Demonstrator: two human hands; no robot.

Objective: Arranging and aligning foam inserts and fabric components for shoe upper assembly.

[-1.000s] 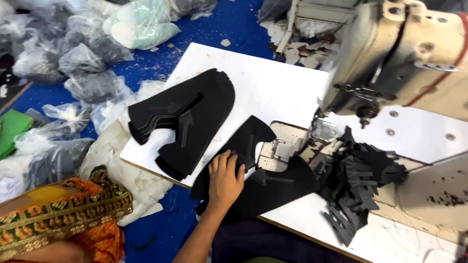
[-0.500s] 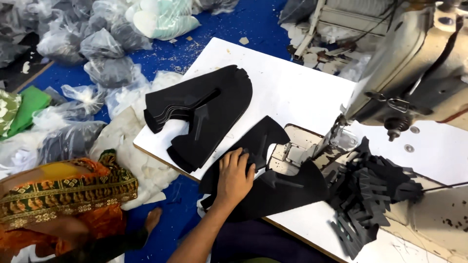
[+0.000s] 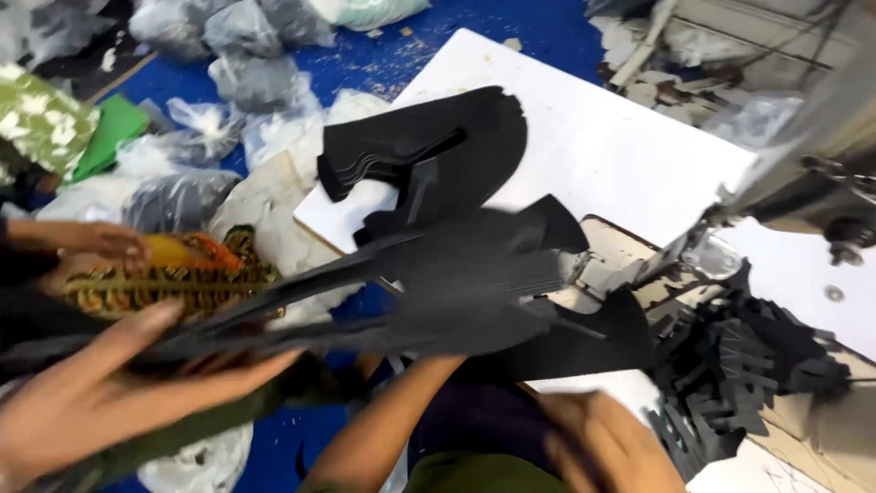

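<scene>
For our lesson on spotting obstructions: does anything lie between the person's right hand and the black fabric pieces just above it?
Nothing visible does, though the picture is blurred. The right hand sits low at the table edge, directly below the black fabric pieces. The left forearm runs up to the same pieces, and its hand is hidden behind them.

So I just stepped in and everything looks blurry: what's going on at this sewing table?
A person at a white table beside an industrial sewing machine is handling black cut fabric pieces. The left hand grips a long bundle of black pieces stretched across the table edge; motion blur hides detail. The right hand sits low near the table edge. Another stack of black pieces lies on the table, with small black cut parts heaped by the machine.
</scene>
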